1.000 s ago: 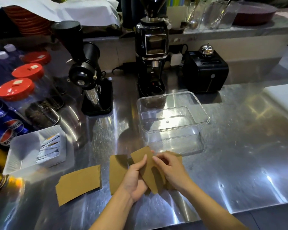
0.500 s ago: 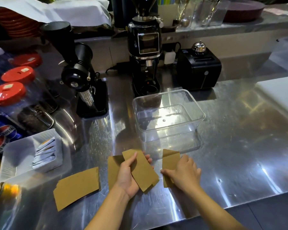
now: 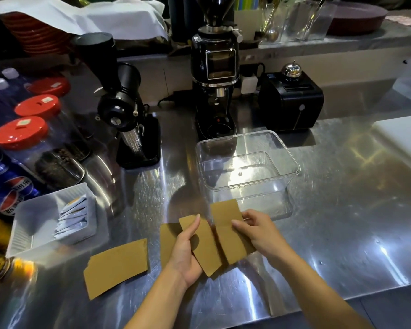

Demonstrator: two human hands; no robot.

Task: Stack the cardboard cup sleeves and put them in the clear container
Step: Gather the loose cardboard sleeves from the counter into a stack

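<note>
A stainless steel counter (image 3: 342, 233) fills the frame, with coffee gear along its far edge: a black grinder (image 3: 215, 74) at top centre, a second, tilted grinder (image 3: 126, 110) to its left, and a black box with a chrome bell (image 3: 292, 100) to the right.

Four flat cardboard cup sleeves show, all in the lower centre. The left hand (image 3: 185, 252) is closed on one sleeve (image 3: 207, 248), thumb on top, its long axis running from upper left to lower right. The right hand (image 3: 261, 233) pinches a second sleeve (image 3: 228, 231) along its right edge, fingers curled over the card; this sleeve lies nearly parallel to the first, just right of it, and their near edges appear to overlap. A third sleeve (image 3: 167, 241) lies on the counter partly under the left hand, long axis roughly up the frame. The fourth sleeve (image 3: 118, 267) lies alone at lower left, apart from the others, its long axis running left to right and tilted slightly upward toward the right.

One clear container (image 3: 290, 150), rectangular and open-topped, stands just beyond the hands at mid-frame, with no sleeve inside.

At the left edge sit a white tray (image 3: 33, 217) holding packets, three red-lidded jars (image 3: 20, 131) and blue soda cans (image 3: 10, 191). A white board (image 3: 403, 136) shows at the right edge.
</note>
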